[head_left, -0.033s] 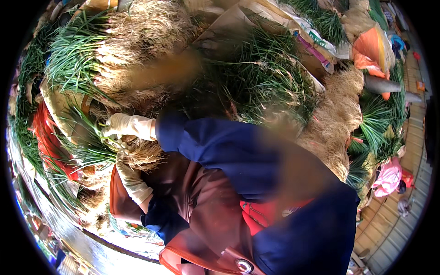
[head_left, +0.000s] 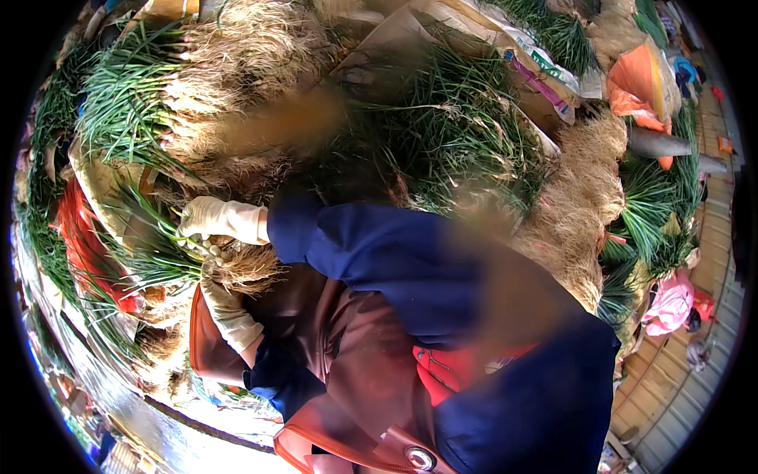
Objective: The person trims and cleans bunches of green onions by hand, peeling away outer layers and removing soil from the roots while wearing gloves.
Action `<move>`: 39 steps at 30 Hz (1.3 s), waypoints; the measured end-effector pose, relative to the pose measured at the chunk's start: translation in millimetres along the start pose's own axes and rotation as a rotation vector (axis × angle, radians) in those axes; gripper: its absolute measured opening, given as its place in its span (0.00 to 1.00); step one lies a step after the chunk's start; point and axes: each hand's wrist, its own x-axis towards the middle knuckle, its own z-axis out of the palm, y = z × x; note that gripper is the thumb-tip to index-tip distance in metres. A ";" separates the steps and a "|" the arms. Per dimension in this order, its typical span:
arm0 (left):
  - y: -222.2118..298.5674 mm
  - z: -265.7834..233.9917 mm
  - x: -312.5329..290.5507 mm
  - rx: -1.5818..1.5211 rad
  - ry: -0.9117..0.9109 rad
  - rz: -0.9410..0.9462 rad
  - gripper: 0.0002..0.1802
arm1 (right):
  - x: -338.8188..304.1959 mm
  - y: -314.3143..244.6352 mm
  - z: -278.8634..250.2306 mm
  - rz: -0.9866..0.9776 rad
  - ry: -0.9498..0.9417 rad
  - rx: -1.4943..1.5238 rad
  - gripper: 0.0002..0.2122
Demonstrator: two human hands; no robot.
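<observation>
A bunch of spring onions [head_left: 162, 241] lies across my hands, green leaves to the left and pale stem ends between the gloves. Its shaggy tan roots [head_left: 245, 268] hang to the right above my apron. From below, my left hand [head_left: 225, 304], in a cream glove, is closed around the bunch. Just above it, my right hand [head_left: 213, 217], gloved alike, curls its fingers over the stems. Its fingertips are partly hidden among the leaves.
Stacked spring onions with long roots [head_left: 253, 47] lie at the upper left. A heap of loose greens [head_left: 458, 118] fills the upper middle. A red plastic bundle [head_left: 83, 237] is left of my hands. More rooted bunches [head_left: 576, 197] line the right, near an orange bag [head_left: 636, 79]. My brown apron [head_left: 347, 340] covers my lap.
</observation>
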 end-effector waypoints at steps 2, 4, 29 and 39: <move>0.4 0.3 -2.3 0.059 0.040 -0.003 0.15 | -5.7 3.1 3.1 0.004 0.120 0.035 0.08; 3.4 0.0 -5.8 0.055 0.076 -0.011 0.15 | -26.4 -21.6 -1.2 0.096 0.081 -0.092 0.11; -16.5 37.7 7.2 0.122 0.090 -0.049 0.14 | -51.7 40.0 -115.3 -0.136 0.504 -1.892 0.08; -4.3 13.4 -14.6 0.123 0.155 0.085 0.15 | -321.0 71.3 -379.4 0.252 1.398 -0.596 0.11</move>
